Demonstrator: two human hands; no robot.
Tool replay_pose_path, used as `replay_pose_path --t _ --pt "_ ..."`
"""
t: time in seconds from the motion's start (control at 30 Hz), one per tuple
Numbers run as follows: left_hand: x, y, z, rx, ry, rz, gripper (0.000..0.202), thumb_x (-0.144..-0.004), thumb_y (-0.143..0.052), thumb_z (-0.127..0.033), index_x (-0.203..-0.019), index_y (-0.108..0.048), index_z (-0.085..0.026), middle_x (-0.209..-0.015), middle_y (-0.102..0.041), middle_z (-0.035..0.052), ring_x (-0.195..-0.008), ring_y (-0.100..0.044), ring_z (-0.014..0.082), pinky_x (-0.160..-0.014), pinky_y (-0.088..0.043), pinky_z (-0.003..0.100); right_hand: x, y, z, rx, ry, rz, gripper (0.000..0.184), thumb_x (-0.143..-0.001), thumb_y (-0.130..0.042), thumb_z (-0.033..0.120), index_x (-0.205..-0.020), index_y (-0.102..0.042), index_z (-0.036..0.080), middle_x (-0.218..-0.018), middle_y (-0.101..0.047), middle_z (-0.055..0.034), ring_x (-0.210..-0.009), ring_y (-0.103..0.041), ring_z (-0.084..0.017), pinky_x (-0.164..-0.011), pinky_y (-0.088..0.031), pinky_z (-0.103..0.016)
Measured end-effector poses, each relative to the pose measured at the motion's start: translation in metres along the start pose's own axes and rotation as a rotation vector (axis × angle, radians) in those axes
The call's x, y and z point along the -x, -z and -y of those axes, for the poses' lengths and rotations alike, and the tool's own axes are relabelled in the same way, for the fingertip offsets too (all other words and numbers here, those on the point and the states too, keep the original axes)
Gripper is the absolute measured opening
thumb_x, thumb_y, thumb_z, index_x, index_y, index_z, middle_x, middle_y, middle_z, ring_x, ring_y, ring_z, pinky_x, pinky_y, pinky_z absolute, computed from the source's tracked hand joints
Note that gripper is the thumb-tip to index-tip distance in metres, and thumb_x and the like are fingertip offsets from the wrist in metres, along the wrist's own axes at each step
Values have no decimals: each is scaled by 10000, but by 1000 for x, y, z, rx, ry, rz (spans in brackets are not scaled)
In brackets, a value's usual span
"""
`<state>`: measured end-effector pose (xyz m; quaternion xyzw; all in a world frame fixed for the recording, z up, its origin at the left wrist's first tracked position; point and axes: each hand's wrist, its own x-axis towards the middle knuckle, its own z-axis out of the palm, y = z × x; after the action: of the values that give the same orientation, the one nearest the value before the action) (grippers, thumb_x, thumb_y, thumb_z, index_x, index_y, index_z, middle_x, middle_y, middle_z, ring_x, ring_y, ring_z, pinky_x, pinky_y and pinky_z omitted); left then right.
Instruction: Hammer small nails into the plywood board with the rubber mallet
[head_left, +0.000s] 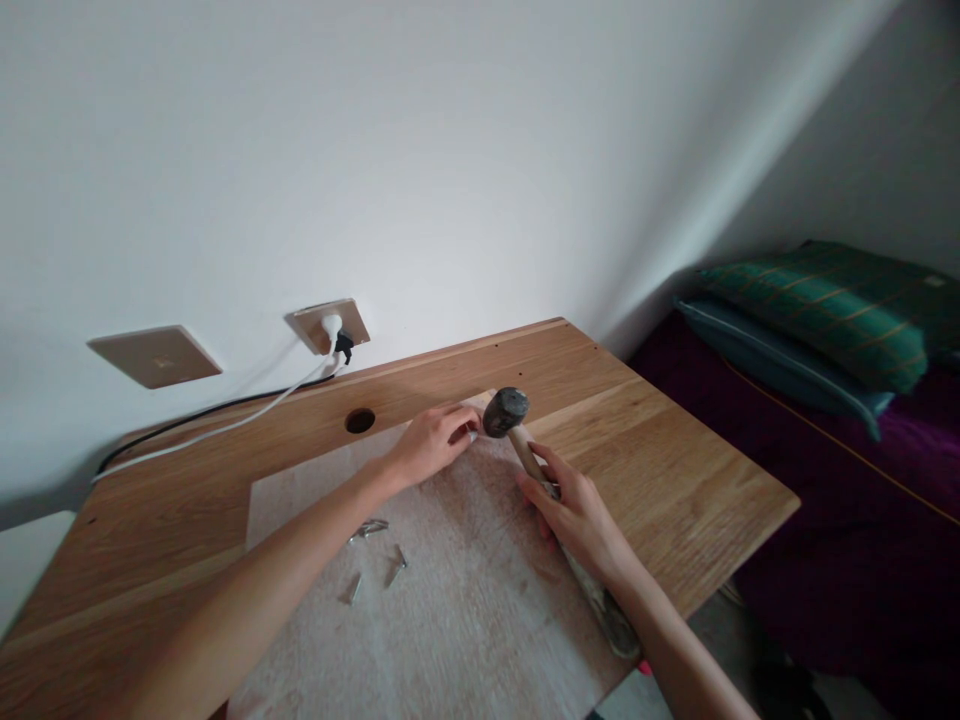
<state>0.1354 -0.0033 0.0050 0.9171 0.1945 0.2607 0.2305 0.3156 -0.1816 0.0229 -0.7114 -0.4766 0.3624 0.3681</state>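
Note:
My right hand (566, 505) is wrapped round the wooden handle of a mallet (506, 408) with a dark, blunt head. The head is close beside the fingertips of my left hand (435, 440), over the far right part of a pale, worn board (450, 610). My left fingers are pinched around a small shiny piece that looks like a nail, mostly hidden by them. A pale wooden piece (482, 398) shows just behind that hand. Several loose metal nails (397, 567) lie on the board, near my left forearm.
The board rests on a wooden desk (637, 450) with a round cable hole (360, 420). Behind it, a white plug (331, 325) sits in a wall socket, its cables running left along the desk edge. To the right are a purple bed cover (810, 500) and a green pillow (832, 310).

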Motion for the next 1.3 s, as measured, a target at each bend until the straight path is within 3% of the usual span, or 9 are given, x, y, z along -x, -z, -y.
replay_pose_path --t 0.13,0.33,0.47,0.6,0.87,0.97,1.07,1.2,1.3 --pt "-1 0 0 0 -6 -4 201 -884 -628 -31 -961 -660 -214 -994 -738 27 -957 -705 191 -868 -548 328 0 -1 2 12 11 -6 702 -924 -525 574 -1459 -536 119 -734 -713 -32 -417 -604 -153 -445 -479 -262" --pt "-3 0 -1 21 20 0 192 -881 -620 -34 -963 -663 -202 -992 -744 39 -930 -700 192 -846 -536 323 0 6 9 75 16 38 678 -945 -513 540 -1461 -522 100 -540 -636 32 -436 -641 -193 -467 -489 -267" --pt "-3 -1 -1 34 84 -12 183 -857 -627 -45 -956 -655 -196 -923 -729 31 -822 -686 177 -786 -527 299 0 14 7 109 27 120 419 -958 -541 497 -1185 -636 157 -496 -624 36 -441 -657 -191 -481 -489 -257" --pt "-3 -3 1 56 116 -26 211 -811 -667 -59 -965 -629 -199 -901 -722 20 -782 -674 170 -746 -518 281 1 16 2 -30 -21 228 317 -991 -508 538 -967 -548 225 -636 -637 49 -397 -623 -138 -394 -477 -224" --pt "-3 -3 3 167 155 -25 244 -824 -673 -68 -1016 -612 -206 -891 -734 10 -763 -689 165 -727 -522 271 3 29 15 -118 -46 218 473 -949 -542 634 -1092 -555 184 -556 -467 117 -339 -393 -67 -311 -300 -164" --pt "-4 -6 7 242 170 -16 281 -829 -660 -64 -1070 -616 -202 -918 -748 11 -794 -702 160 -768 -538 274 6 34 21 -86 26 138 522 -957 -569 608 -1223 -556 160 -476 -449 129 -330 -377 -74 -335 -311 -162" --pt "-4 -10 11 260 172 -38 293 -808 -690 -74 -1067 -623 -195 -927 -743 16 -839 -702 167 -814 -541 286 10 33 24 -135 45 88 559 -972 -566 604 -1337 -504 185 -525 -474 128 -335 -391 -72 -332 -319 -156" --pt "-5 -11 10 258 194 -25 280 -818 -691 -105 -1075 -633 -201 -899 -731 5 -807 -693 167 -793 -536 288 12 26 28 -142 -29 186 577 -962 -581 608 -1347 -518 184 -570 -467 124 -326 -378 -67 -298 -304 -161" --pt "-6 -10 9 248 207 -19 281 -821 -670 -99 -1079 -633 -205 -901 -734 2 -791 -688 166 -785 -536 291 11 21 31 -123 40 106 577 -961 -603 596 -1335 -541 161 -509 -433 129 -337 -375 -72 -329 -313 -163"
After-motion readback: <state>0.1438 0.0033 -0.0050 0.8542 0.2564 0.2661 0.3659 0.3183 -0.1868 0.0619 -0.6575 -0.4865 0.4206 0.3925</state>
